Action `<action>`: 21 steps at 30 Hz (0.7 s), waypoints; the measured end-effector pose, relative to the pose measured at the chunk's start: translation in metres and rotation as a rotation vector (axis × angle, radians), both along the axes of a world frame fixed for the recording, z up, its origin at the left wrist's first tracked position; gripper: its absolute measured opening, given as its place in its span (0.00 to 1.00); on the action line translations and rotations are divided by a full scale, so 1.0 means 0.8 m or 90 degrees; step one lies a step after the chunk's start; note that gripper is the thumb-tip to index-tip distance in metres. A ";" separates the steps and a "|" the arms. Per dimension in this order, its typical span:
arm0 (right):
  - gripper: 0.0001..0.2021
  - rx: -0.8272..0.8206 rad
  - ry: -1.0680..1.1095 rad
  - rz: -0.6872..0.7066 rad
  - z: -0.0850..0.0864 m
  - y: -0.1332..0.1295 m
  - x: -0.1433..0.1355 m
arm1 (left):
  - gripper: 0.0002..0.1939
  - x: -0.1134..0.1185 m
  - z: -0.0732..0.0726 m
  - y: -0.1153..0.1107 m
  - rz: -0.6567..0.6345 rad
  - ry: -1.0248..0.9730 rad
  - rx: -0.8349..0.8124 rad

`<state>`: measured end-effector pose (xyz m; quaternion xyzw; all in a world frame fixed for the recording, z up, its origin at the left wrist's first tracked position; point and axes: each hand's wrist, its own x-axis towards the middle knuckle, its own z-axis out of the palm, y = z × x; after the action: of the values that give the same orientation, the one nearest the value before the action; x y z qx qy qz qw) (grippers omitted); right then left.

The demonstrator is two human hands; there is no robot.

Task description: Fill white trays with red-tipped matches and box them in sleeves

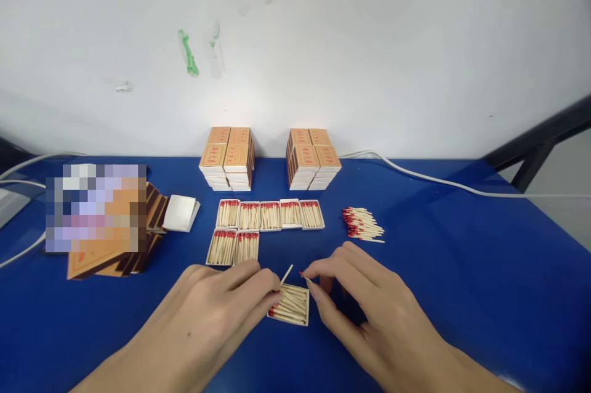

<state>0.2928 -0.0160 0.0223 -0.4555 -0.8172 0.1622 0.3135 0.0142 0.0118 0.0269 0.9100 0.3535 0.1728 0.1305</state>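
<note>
- Our left hand [226, 303], fingers drawn together, pinches a tilted matchstick [287, 273] at the tray's left side, perhaps steadying both.
- Our right hand [373, 297] holds a red-headed match [301, 274] between thumb and fingertips, presumably for fine control.
- The open matchbox tray [308, 307] lies between our hands, likely for easy reach: shallow, white-walled, rectangular, filled with slim, pale wooden sticks [293, 302].

I see the left hand [221, 310] at the near tray [308, 310], by its left end; off that tray's far right corner, the right hand [373, 303] pinches a match [308, 280]. Beyond the tray sit filled trays [292, 226] and matchbox stacks [237, 156].
</note>
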 end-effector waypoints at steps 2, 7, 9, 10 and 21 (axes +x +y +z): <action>0.08 -0.009 0.001 -0.001 -0.002 0.001 0.000 | 0.17 0.003 0.000 0.000 0.001 0.005 0.003; 0.13 -0.024 -0.054 0.017 -0.009 0.013 0.001 | 0.15 0.008 0.005 -0.002 0.017 -0.004 0.008; 0.16 -0.026 -0.076 0.030 -0.009 0.022 0.002 | 0.13 0.010 0.007 -0.003 0.036 -0.023 0.013; 0.18 -0.030 -0.079 0.040 -0.009 0.026 0.002 | 0.13 0.011 0.007 -0.003 0.042 -0.033 0.016; 0.05 -0.069 -0.040 0.058 -0.010 0.041 -0.003 | 0.10 0.012 0.001 -0.006 0.054 -0.025 -0.014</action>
<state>0.2900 0.0168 0.0139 -0.4388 -0.8367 0.2060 0.2548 0.0240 0.0068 0.0280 0.8891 0.3912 0.1921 0.1400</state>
